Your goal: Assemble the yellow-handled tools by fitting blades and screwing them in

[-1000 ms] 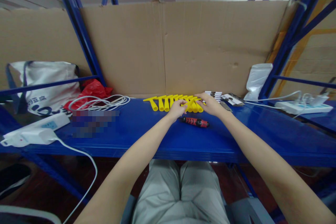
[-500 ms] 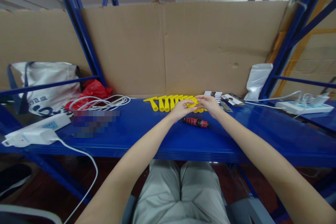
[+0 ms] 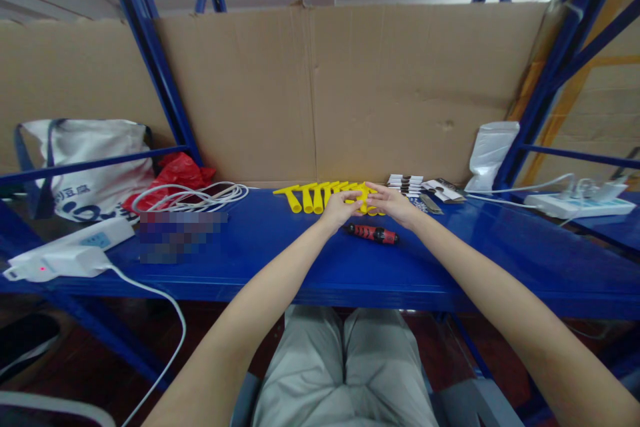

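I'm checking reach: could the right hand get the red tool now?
Likely yes: the right hand is close, nothing visible lies between it and the red tool, though that hand is at the yellow pieces.

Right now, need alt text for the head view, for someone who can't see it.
A person's left hand and right hand are close together at a row of yellow T-shaped pieces on a blue table, their grip unclear. A red-and-black tool lies nearer the person, and cardboard stands behind.
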`<state>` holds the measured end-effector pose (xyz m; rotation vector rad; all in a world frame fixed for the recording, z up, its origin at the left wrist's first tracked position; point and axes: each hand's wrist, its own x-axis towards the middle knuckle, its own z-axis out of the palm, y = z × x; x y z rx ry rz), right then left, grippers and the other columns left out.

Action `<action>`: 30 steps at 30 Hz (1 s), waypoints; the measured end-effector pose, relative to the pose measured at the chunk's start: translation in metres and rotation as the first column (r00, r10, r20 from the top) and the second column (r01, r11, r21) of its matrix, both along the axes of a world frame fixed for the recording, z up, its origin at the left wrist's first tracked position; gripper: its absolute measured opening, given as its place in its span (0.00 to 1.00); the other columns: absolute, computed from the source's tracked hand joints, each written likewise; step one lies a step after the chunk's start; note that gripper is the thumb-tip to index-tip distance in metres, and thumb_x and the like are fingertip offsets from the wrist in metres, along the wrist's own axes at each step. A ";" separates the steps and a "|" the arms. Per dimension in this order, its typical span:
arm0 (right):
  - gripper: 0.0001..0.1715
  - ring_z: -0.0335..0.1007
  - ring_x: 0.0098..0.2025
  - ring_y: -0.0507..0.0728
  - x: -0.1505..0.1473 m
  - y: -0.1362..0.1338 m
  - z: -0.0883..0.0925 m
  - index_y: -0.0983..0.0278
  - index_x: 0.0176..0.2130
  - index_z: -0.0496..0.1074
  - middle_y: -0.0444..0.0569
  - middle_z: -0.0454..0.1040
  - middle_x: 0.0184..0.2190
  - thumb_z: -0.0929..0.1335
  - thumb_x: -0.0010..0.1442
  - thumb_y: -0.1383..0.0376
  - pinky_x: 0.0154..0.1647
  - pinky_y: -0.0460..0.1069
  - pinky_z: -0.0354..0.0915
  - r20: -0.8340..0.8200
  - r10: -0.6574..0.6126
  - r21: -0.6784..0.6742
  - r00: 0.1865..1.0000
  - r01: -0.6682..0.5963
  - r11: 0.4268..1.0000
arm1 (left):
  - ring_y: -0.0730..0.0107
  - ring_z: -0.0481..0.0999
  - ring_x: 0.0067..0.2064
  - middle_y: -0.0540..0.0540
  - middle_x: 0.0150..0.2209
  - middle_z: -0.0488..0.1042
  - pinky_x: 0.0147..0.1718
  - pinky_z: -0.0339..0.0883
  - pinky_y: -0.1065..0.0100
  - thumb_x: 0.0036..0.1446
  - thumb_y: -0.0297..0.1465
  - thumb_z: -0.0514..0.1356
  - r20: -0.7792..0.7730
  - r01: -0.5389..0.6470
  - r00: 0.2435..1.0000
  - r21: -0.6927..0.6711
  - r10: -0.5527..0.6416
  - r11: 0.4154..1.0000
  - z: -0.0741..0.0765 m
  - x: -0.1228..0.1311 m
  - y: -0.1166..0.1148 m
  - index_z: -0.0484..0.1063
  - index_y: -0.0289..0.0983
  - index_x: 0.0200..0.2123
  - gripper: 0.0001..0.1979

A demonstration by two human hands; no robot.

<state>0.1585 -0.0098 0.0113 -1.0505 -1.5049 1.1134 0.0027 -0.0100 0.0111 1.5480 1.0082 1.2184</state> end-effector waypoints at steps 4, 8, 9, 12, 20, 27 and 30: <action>0.41 0.74 0.34 0.50 -0.002 -0.001 -0.004 0.59 0.62 0.60 0.48 0.74 0.43 0.70 0.52 0.74 0.38 0.47 0.74 -0.005 0.080 -0.028 0.997 -0.080 0.996 | 0.73 0.79 0.33 0.40 0.45 0.75 0.39 0.77 0.61 0.53 0.18 0.61 -0.004 -0.011 1.000 -0.024 0.011 1.000 -0.001 0.000 -0.001 0.69 0.33 0.56 0.25; 0.41 0.73 0.31 0.50 -0.004 -0.003 -0.003 0.57 0.61 0.60 0.48 0.73 0.42 0.70 0.51 0.74 0.32 0.46 0.74 -0.022 0.103 -0.055 0.994 -0.105 0.993 | 0.76 0.77 0.25 0.43 0.38 0.76 0.28 0.76 0.69 0.56 0.20 0.59 -0.034 -0.007 0.999 -0.033 0.006 0.999 -0.001 0.000 -0.003 0.60 0.31 0.61 0.29; 0.40 0.73 0.30 0.50 -0.004 -0.004 -0.003 0.57 0.61 0.61 0.47 0.73 0.41 0.69 0.51 0.74 0.31 0.46 0.73 -0.027 0.101 -0.066 0.995 -0.102 0.993 | 0.76 0.76 0.24 0.43 0.36 0.76 0.25 0.75 0.71 0.56 0.21 0.59 -0.055 -0.006 0.998 -0.030 0.004 1.000 -0.001 0.000 -0.003 0.60 0.31 0.61 0.29; 0.37 0.70 0.26 0.49 -0.003 -0.003 -0.001 0.60 0.59 0.62 0.45 0.73 0.35 0.67 0.51 0.76 0.29 0.45 0.70 -0.047 0.060 -0.097 0.997 -0.064 0.993 | 0.77 0.74 0.20 0.44 0.32 0.77 0.19 0.68 0.76 0.57 0.22 0.59 -0.120 -0.019 0.993 -0.018 0.017 1.000 -0.002 0.000 -0.003 0.60 0.29 0.60 0.27; 0.24 0.61 0.20 0.48 0.042 0.023 -0.002 0.68 0.51 0.71 0.43 0.69 0.22 0.64 0.54 0.74 0.24 0.44 0.64 0.144 -0.420 0.021 0.896 0.422 0.906 | 0.80 0.71 0.20 0.39 0.38 0.78 0.15 0.58 0.78 0.57 0.21 0.56 -0.233 -0.056 0.971 0.025 0.060 0.998 0.001 -0.001 -0.007 0.66 0.28 0.55 0.21; 0.21 0.64 0.20 0.52 0.088 0.031 -0.009 0.69 0.49 0.73 0.49 0.72 0.20 0.64 0.55 0.74 0.22 0.47 0.66 0.469 -0.544 0.047 0.696 0.595 0.802 | 0.80 0.71 0.20 0.41 0.37 0.79 0.15 0.56 0.79 0.54 0.20 0.53 -0.245 -0.079 0.965 0.057 0.090 0.995 0.004 -0.001 -0.009 0.68 0.29 0.52 0.21; 0.24 0.69 0.22 0.54 0.089 0.030 -0.010 0.69 0.51 0.72 0.52 0.75 0.23 0.63 0.55 0.75 0.24 0.47 0.66 0.555 -0.524 0.060 0.646 0.598 0.799 | 0.80 0.70 0.20 0.42 0.36 0.79 0.14 0.55 0.79 0.54 0.20 0.53 -0.253 -0.065 0.965 0.048 0.075 0.997 0.003 -0.001 -0.008 0.68 0.29 0.51 0.20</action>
